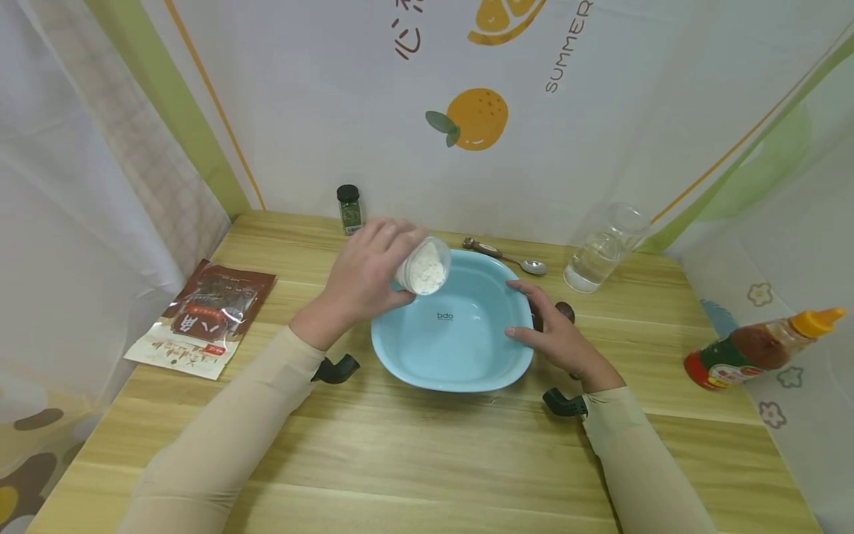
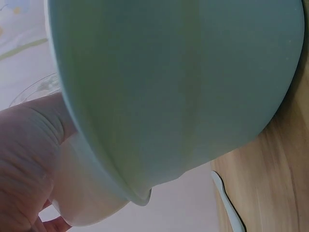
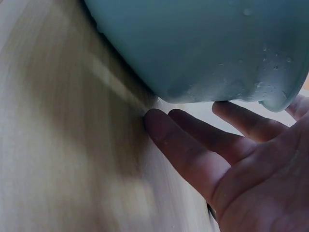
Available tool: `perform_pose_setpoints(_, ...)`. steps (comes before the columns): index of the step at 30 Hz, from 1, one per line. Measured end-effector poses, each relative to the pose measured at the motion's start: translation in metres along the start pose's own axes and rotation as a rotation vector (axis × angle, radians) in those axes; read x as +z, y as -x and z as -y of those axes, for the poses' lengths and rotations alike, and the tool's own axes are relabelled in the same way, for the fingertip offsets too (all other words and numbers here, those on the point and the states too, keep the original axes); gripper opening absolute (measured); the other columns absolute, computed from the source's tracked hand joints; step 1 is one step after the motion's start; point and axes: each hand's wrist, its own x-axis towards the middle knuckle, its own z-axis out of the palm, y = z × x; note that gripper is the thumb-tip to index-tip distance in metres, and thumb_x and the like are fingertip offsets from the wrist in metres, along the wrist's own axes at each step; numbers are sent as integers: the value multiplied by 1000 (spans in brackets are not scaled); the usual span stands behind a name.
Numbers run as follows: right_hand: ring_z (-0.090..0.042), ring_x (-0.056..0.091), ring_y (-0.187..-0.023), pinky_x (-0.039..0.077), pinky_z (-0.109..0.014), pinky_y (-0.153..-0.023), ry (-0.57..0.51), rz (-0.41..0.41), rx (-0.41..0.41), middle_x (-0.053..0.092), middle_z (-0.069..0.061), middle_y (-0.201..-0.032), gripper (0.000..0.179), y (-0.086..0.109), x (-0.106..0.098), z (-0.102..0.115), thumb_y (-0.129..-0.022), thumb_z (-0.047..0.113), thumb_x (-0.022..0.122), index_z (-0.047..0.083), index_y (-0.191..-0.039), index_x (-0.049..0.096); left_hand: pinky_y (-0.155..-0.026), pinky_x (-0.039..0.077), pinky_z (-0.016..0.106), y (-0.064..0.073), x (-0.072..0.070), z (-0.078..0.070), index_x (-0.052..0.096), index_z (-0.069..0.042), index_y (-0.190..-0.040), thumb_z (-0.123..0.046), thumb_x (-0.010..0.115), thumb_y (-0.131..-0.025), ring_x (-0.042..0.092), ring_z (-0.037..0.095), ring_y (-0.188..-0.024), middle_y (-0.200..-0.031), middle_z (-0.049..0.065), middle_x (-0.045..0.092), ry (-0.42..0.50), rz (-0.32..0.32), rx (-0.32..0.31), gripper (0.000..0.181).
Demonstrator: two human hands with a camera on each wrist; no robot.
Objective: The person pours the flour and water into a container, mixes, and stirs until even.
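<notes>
My left hand [image 1: 373, 271] grips a clear cup [image 1: 440, 256] of white powder [image 1: 427, 271], tilted over the left back part of a light blue basin [image 1: 454, 360]. In the left wrist view the cup [image 2: 91, 188] leans across the basin's rim [image 2: 96, 159]. The basin's floor looks bare apart from its printed letters. At the right rim my right hand [image 1: 557, 337] holds the basin, thumb and a finger over the edge. Its other fingers [image 3: 193, 150] spread along the outer wall, which carries water drops.
Behind the basin lie a spoon [image 1: 510, 257] and a green spice jar [image 1: 349, 210]. A glass of water [image 1: 597, 256] and a sauce bottle [image 1: 754, 352] stand rightward. A brown food packet [image 1: 207, 319] lies left. Something dark and round [image 1: 565, 310] is partly hidden behind my right hand.
</notes>
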Motion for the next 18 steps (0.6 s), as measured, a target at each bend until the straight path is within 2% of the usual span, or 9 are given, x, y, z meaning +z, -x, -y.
perform_pose_setpoints(10, -52, 45, -151, 62, -36, -96, -2, 5, 7, 26, -22, -178, 80, -1, 0, 0, -105, 15, 75, 19, -173, 32, -113, 51, 57, -1, 3, -2, 62, -12, -150, -21, 107, -69, 58, 39, -133, -143, 15, 66, -12, 5, 14, 93)
perform_pose_setpoints(18, -51, 45, -151, 62, -37, -97, 3, -4, 13, 24, -20, -179, 80, 0, 0, 1, -104, 16, 76, 19, -173, 34, -116, 48, 58, -3, 6, -4, 63, -13, -153, -21, 109, -67, 56, 40, -136, -146, 15, 65, -44, 33, 18, 97)
